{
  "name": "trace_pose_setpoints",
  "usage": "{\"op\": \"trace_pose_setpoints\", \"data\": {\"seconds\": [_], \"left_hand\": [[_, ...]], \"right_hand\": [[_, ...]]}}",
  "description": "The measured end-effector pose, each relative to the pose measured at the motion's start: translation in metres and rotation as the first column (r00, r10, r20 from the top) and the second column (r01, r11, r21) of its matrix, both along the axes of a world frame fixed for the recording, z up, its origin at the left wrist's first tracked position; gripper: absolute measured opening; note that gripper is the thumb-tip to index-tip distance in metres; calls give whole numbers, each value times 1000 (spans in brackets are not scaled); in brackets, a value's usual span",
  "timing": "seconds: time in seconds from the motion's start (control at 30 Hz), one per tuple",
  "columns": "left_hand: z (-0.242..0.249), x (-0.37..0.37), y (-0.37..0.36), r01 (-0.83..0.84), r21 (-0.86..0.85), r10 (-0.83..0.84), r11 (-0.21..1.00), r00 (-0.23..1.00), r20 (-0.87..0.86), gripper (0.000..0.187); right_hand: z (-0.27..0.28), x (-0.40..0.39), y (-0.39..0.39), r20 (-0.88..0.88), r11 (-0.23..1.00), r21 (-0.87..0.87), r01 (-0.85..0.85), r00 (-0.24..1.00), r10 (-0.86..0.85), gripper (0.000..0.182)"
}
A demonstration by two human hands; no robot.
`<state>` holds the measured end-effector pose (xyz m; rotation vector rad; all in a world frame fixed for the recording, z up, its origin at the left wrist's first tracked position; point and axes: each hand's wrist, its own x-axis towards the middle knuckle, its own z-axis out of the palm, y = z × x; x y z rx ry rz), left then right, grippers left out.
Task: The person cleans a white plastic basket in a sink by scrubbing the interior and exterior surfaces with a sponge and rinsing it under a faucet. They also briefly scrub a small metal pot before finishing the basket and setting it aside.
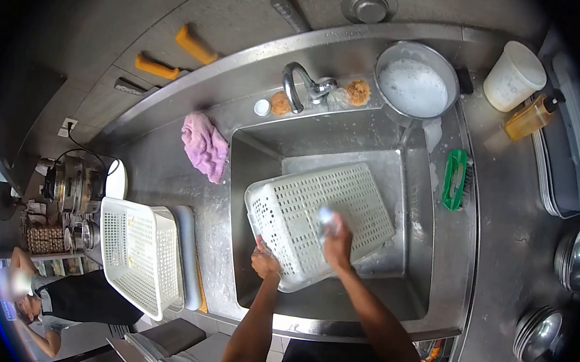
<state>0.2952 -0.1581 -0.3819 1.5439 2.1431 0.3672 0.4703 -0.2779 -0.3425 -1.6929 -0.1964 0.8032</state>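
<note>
A white perforated plastic basket [329, 218] lies in the metal sink [415, 269], with a broad slotted face turned up. My left hand [266, 261] has its fingers closed on the basket's near left edge. Over the slotted face, my right hand [338, 245] is closed around a small whitish-blue thing [329, 218], too blurred to name. That thing appears to touch the basket. At the sink's back edge, the curved faucet [300, 84] stands between two brownish scouring pads, one of them the right pad [357, 92].
Left of the sink are a pink cloth [204, 146] and more white baskets [140, 253]. A pot of foamy water [415, 84] stands back right, near a green brush [455, 179], white tub [514, 77], pump bottle [534, 115] and stacked metal bowls [539, 334]. Another person [65, 298] is at lower left.
</note>
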Motion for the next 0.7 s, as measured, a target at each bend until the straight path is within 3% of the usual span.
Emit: {"op": "trace_pose_setpoints", "data": {"seconds": [0.03, 0.07, 0.13, 0.17, 0.2, 0.23, 0.27, 0.3, 0.33, 0.37, 0.4, 0.43, 0.47, 0.53, 0.57, 0.6, 0.67, 0.7], "left_hand": [[-5, -2, 7, 24, 8, -24, 1000, 1000, 11, 65], [-3, -3, 10, 21, 13, -21, 1000, 1000, 21, 65], [1, -6, 16, 150, 10, -148, 989, 961, 235, 57], [-30, -25, 32, 137, -36, -119, 990, 944, 308, 47], [-29, -26, 35, 133, -34, -116, 991, 941, 318, 47], [-28, -25, 36, 119, -9, -88, 993, 782, 617, 43], [-28, -24, 34, 96, 11, -61, 995, 534, 843, 39], [-26, -27, 31, 90, 13, -59, 996, 530, 846, 39], [-24, -31, 27, 112, -85, -2, 990, 616, 788, 39], [-22, -36, 24, 122, -181, 46, 976, 695, 717, 39], [-21, -44, 21, 121, -272, 84, 955, 767, 636, 40], [-67, -70, 28, 213, -244, -18, 946, 787, 616, 44], [-58, -65, 28, 216, -234, -26, 948, 785, 619, 44], [-46, -54, 16, 210, -111, -136, 971, 876, 462, 50], [-48, -52, 14, 199, -75, -130, 977, 835, 534, 52], [-50, -54, 12, 195, -78, -125, 978, 838, 531, 52], [-51, -61, 9, 245, -127, -117, 961, 779, 616, 52], [-49, -58, 6, 240, -132, -113, 962, 786, 608, 52]], "right_hand": [[-13, 17, 11, 143, 986, -23, 162, 977, -158, 34], [12, 47, 13, 146, 970, 139, 198, 965, -218, 35], [95, 117, 12, 152, 867, 388, 312, 906, -394, 37], [133, 152, 9, 304, 871, 407, 274, 859, -412, 37], [144, 192, 8, 541, 894, 388, 225, 729, -418, 35], [163, 228, 8, 737, 934, 314, 170, 578, -352, 36], [177, 261, 10, 882, 965, 226, 134, 391, -261, 37], [176, 292, 16, 894, 991, 49, 128, 436, -100, 39], [171, 316, 22, 876, 985, -129, 114, 479, 60, 42], [165, 328, 28, 879, 987, -122, 107, 474, 57, 42], [159, 337, 36, 788, 898, -433, 83, 518, 332, 43], [149, 342, 42, 613, 715, -698, 48, 555, 562, 44], [129, 347, 46, 621, 721, -691, 52, 555, 554, 44], [99, 349, 47, 678, 709, -692, 137, 459, 574, 42], [97, 353, 49, 691, 696, -697, 170, 418, 590, 39], [110, 357, 52, 688, 695, -700, 165, 418, 593, 39], [137, 362, 57, 568, 701, -713, -4, 582, 582, 38], [136, 357, 59, 735, 796, -588, 144, 507, 451, 39]]}}
